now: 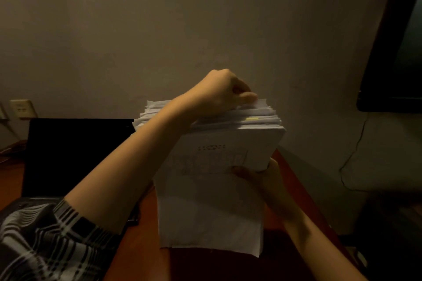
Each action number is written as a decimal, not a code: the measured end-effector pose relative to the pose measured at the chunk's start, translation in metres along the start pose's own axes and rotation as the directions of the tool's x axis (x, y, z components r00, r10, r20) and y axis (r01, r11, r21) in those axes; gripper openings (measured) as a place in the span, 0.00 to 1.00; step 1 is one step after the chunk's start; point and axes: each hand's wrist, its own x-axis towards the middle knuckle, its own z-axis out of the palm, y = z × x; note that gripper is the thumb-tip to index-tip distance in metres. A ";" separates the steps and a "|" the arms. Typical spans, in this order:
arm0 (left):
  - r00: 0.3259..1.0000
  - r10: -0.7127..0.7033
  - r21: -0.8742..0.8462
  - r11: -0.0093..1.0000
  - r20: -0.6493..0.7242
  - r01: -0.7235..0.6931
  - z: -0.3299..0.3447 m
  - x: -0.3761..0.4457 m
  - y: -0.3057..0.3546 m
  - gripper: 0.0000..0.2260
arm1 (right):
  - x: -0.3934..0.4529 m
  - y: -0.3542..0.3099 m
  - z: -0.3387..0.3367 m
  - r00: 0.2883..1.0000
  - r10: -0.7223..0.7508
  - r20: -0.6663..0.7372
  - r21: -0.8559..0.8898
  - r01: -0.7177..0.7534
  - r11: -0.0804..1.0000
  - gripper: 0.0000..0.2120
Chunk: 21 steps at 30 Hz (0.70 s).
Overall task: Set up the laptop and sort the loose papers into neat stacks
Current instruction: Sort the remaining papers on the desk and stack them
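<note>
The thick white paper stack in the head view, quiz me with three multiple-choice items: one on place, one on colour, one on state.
1. Where is the open black laptop?
A. left of the thick white paper stack
B. right of it
C. on top of it

2. What colour is the tab sticking out near the stack's top edge?
A. red
B. yellow
C. blue

3. How is the stack held?
A. lying flat, untouched
B. upright, gripped by both hands
C. rolled up in one hand

Answers:
1. A, its dark screen stands left of the papers.
2. B, the yellow tab shows among the sheets.
3. B, left hand pinches the top, right hand grips the side.
</note>
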 end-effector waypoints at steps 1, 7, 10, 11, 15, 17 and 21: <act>1.000 -0.012 -0.034 0.999 -0.006 0.012 -0.002 -0.002 -0.003 0.12 | 0.000 0.000 0.000 1.000 0.001 -0.006 -0.006 -0.001 1.000 0.15; 0.997 0.031 -0.005 1.000 -0.073 -0.031 -0.006 -0.004 -0.016 0.08 | 0.001 0.000 0.001 0.999 0.025 -0.034 -0.006 -0.026 1.000 0.14; 0.997 0.037 0.067 0.997 -0.068 -0.033 -0.006 0.002 -0.014 0.07 | 0.001 0.000 0.001 0.999 0.028 -0.018 0.005 -0.028 1.000 0.14; 0.997 0.032 0.087 0.996 -0.072 -0.025 -0.005 0.004 -0.014 0.07 | 0.001 0.000 0.001 0.999 0.027 -0.024 -0.001 -0.027 1.000 0.14; 0.994 0.025 0.144 0.990 -0.109 -0.009 0.000 0.012 -0.016 0.04 | 0.001 -0.001 0.001 0.999 0.041 -0.033 -0.007 -0.041 0.999 0.14; 0.976 0.007 0.110 0.994 -0.219 0.017 0.000 0.015 -0.018 0.04 | 0.002 0.000 0.000 0.999 0.050 -0.019 0.003 -0.050 0.999 0.13; 0.873 -0.016 0.035 0.999 -0.487 0.038 -0.027 0.023 -0.014 0.05 | 0.003 0.001 0.002 0.998 0.062 -0.024 0.031 -0.061 0.998 0.15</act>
